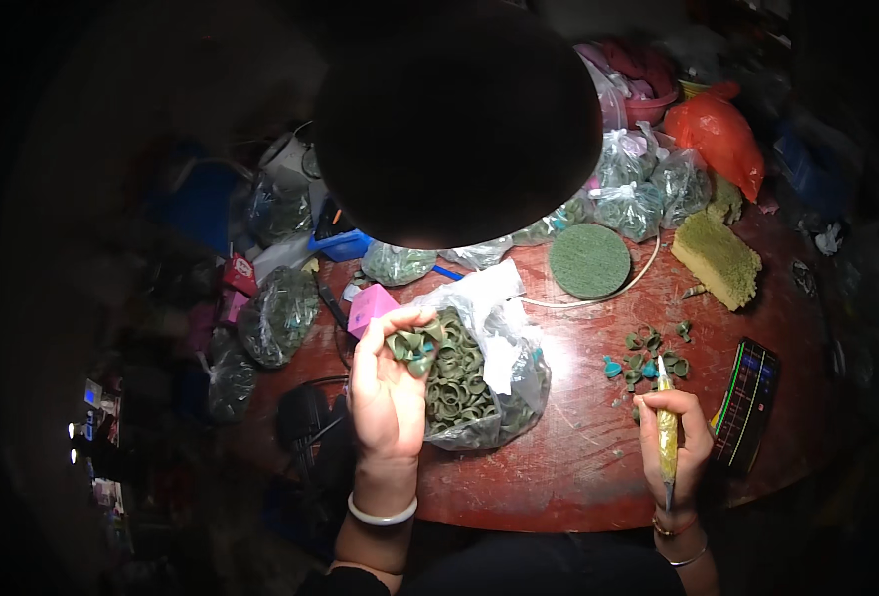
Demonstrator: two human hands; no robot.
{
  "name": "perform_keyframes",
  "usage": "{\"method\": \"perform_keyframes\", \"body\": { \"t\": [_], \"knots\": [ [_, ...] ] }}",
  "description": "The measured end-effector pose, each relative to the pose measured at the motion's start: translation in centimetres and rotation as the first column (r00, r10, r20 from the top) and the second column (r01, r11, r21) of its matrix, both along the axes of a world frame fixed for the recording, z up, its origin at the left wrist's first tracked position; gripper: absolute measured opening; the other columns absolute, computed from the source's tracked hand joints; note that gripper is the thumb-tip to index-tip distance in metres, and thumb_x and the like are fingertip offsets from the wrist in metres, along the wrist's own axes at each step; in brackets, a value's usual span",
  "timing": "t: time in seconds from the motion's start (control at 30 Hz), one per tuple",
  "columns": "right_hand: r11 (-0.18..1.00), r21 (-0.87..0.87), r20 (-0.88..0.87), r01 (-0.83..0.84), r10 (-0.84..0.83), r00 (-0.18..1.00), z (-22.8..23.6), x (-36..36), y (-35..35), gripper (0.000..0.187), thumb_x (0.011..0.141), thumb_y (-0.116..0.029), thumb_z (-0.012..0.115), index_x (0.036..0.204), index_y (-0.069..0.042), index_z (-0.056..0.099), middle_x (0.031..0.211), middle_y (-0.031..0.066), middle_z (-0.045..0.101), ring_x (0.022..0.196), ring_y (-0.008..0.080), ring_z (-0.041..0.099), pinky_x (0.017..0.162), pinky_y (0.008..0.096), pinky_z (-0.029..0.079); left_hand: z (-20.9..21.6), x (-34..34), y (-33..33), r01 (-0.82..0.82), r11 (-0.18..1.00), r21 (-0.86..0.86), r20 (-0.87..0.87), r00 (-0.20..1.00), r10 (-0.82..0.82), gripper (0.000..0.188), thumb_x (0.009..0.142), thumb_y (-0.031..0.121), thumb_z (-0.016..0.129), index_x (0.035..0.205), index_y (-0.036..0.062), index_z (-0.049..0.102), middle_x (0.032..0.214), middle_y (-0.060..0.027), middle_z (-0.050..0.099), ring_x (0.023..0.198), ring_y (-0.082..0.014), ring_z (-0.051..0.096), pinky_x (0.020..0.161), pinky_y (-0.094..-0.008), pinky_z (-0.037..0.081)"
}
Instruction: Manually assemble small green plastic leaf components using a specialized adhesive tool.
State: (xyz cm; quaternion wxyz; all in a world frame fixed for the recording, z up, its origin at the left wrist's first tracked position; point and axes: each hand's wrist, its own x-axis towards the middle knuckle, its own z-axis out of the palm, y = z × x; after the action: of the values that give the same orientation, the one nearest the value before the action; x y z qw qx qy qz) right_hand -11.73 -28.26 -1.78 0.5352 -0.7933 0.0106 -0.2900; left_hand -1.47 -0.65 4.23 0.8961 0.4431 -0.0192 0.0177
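My left hand [388, 407] is turned palm up and cupped around a few small dark green rings [411, 348], with a bit of teal among them. Beside it, a clear plastic bag [525, 392] lies open, full of similar green rings [459, 392]. In my right hand [682, 452] is a slim hand tool [668, 437] with a yellowish wrapped handle, a pale pointed upper end and a thin metal lower end. The tool's upper tip is at a loose scatter of green rings [650, 343] and teal pieces [612, 368] on the red table.
A phone [745, 405] lies right of my right hand. Behind are a round green pad [589, 260], a yellow sponge block [718, 258] and a white cable [608, 296]. Filled clear bags [628, 207] line the back; others [278, 316] sit left, near a pink box [370, 308]. A dark round shape [459, 119] blocks the top.
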Motion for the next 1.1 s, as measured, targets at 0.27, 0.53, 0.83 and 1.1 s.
{"method": "perform_keyframes", "body": {
  "t": [0.27,0.53,0.83,1.1],
  "knots": [
    [0.999,-0.032,-0.015,0.027,-0.027,1.0,-0.5,-0.1,0.0,0.017,0.087,0.005,0.074,0.1,-0.002,0.067,0.089,0.0111,0.07,0.081,0.0228,0.07,0.075,0.0312,0.054,-1.5,0.6,0.1,-0.225,0.945,0.237,0.079,0.974,0.212,0.041,0.111,0.026,0.037,0.12,-0.0056,0.061,0.126,-0.0192,0.066,0.129,-0.0286,0.057,0.117,-0.0414,0.039],
    [0.96,0.279,-0.126,0.007,0.029,0.992,-0.3,-0.1,0.2,0.018,0.101,0.0,0.059,0.119,0.0,0.061,0.094,0.0094,0.07,0.076,0.0076,0.06,0.067,0.0233,0.05,-0.9,-1.9,-6.9,-0.223,0.716,0.662,0.369,0.928,-0.053,0.023,0.101,0.002,0.053,0.121,-0.0037,0.062,0.115,-0.0102,0.068,0.112,-0.0208,0.064,0.106,-0.0347,0.046],
    [0.896,0.38,-0.05,0.229,-0.227,0.973,0.0,-0.1,-0.9,0.018,0.108,-0.007,0.048,0.124,-0.001,0.054,0.09,0.0053,0.063,0.072,0.0065,0.049,0.066,0.0228,0.043,-8.0,0.9,-18.0,-0.319,0.208,0.925,0.37,0.624,-0.689,0.068,0.092,0.041,0.072,0.149,0.0116,0.049,0.159,-0.0243,0.034,0.149,-0.0482,0.027,0.12,-0.0559,0.027],
    [0.856,0.429,-0.083,0.287,-0.279,0.957,0.1,-0.3,-1.0,0.015,0.107,-0.007,0.05,0.121,-0.001,0.054,0.09,0.0045,0.062,0.074,0.0064,0.049,0.066,0.0226,0.042,-8.8,1.5,-19.3,-0.192,0.351,0.917,0.4,0.436,-0.806,0.055,0.084,0.031,0.074,0.13,0.004,0.061,0.138,-0.0168,0.055,0.133,-0.0411,0.046,0.11,-0.054,0.039]
  ]
}}
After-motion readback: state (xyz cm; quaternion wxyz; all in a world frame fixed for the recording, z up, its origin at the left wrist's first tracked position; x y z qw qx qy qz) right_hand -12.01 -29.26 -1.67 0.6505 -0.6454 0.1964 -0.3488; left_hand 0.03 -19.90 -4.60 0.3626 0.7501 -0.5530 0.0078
